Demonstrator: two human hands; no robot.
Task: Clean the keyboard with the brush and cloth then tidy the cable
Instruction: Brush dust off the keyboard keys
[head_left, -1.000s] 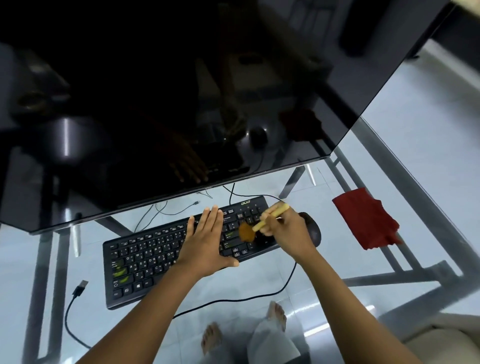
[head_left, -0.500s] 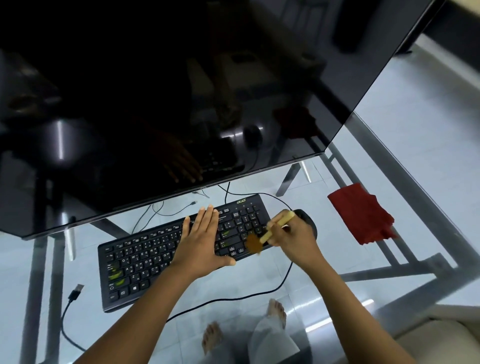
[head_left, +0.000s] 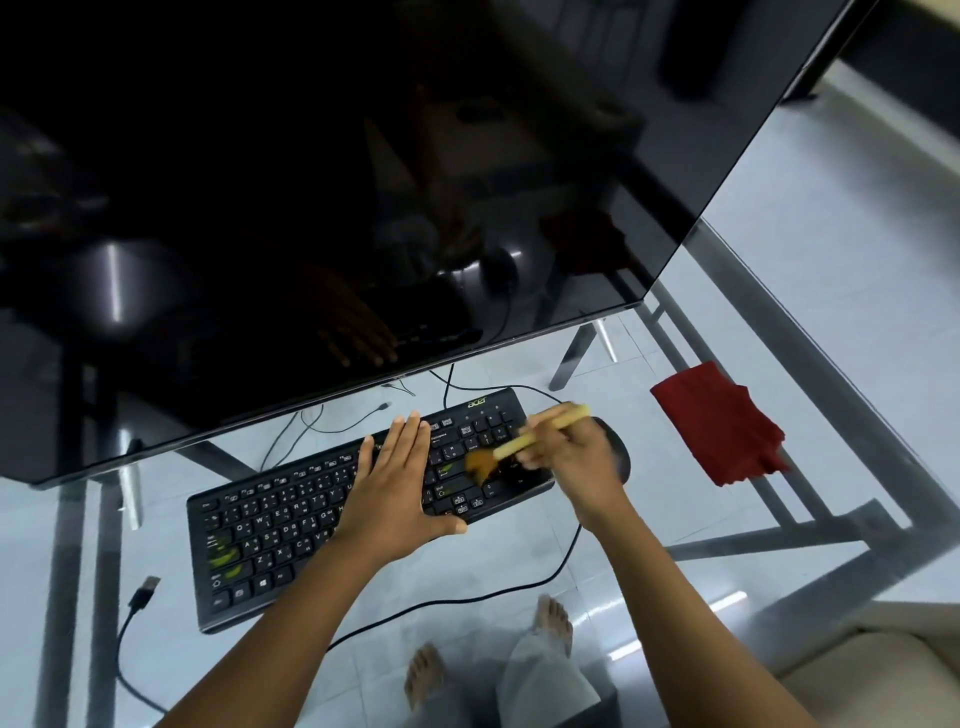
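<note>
A black keyboard (head_left: 291, 525) lies slanted on the glass table. My left hand (head_left: 395, 488) presses flat on its middle, fingers straight. My right hand (head_left: 576, 462) grips a wooden-handled brush (head_left: 540, 434), whose brown bristles (head_left: 480, 464) touch the keys at the right end. A red cloth (head_left: 719, 421) lies to the right on the glass. The keyboard's black cable (head_left: 467, 597) loops along the front and ends in a USB plug (head_left: 144, 592) at the left.
A large dark monitor (head_left: 363, 182) overhangs the table just behind the keyboard. A black mouse (head_left: 621, 452) sits behind my right hand. The glass table's metal frame (head_left: 810, 535) runs at the right. Thin wires (head_left: 332, 421) trail behind the keyboard. Bare feet show through the glass.
The brush head went from mid-keys to the keyboard's front right edge, then back up onto the keys at the right end. My left hand has stayed flat on the keyboard.
</note>
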